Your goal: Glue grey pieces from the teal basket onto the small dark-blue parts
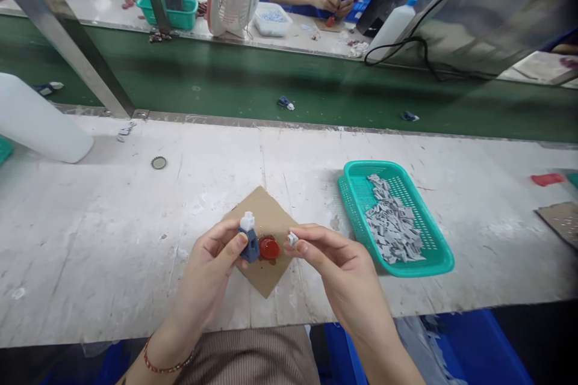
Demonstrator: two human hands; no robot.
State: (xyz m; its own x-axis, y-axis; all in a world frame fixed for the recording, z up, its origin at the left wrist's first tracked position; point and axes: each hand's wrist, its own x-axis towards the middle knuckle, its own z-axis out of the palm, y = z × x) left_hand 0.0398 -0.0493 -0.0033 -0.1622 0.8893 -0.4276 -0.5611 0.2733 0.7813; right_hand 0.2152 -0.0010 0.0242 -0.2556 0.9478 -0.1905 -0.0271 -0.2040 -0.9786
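Pinching a blue plastic part with a white piece on top, the left hand holds it over a cardboard square. Right hand grips a small white piece between thumb and forefinger, beside a red blob; teal basket of grey pieces sits right.

Over a brown cardboard square on the white table, the left hand pinches a small blue part with a white cap beside a red blob, while the right hand pinches a tiny white piece, near a teal basket of grey-white pieces.
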